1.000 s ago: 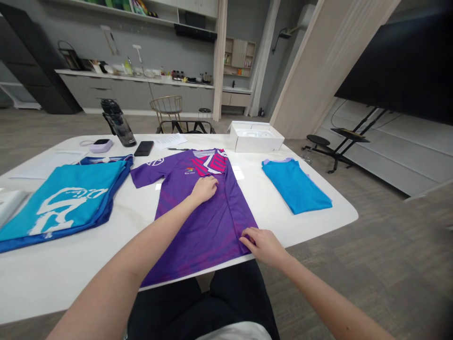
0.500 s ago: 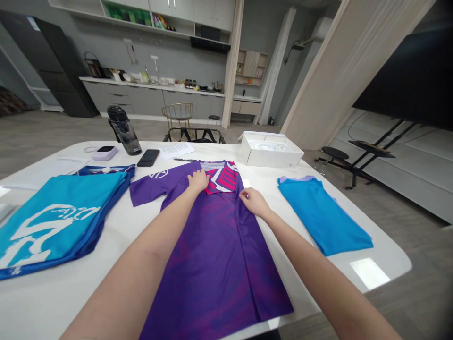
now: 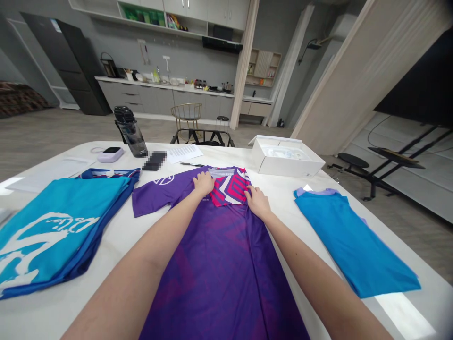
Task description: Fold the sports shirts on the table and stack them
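A purple T-shirt (image 3: 215,264) lies spread on the table in front of me, its collar away from me. Its left sleeve stretches out flat, while a pink, red and white patterned part (image 3: 231,188) lies folded over the chest on the right. My left hand (image 3: 203,183) is closed on the cloth beside the collar, fingers bent down onto it. At the right folded edge, my right hand (image 3: 257,200) pinches the fabric by the patterned part. The fingertips of both hands are partly hidden.
Folded blue shirts with white lettering (image 3: 53,226) lie at left, a folded blue garment (image 3: 350,241) at right. Behind stand a water bottle (image 3: 130,132), a lilac device (image 3: 110,154), a blurred dark object (image 3: 155,160), a pen (image 3: 192,164), paper (image 3: 184,153) and a white box (image 3: 286,158).
My right hand has moved up along the shirt's right edge to the patterned part, which is now spread wider. My left hand stays near the collar. The view has shifted slightly.
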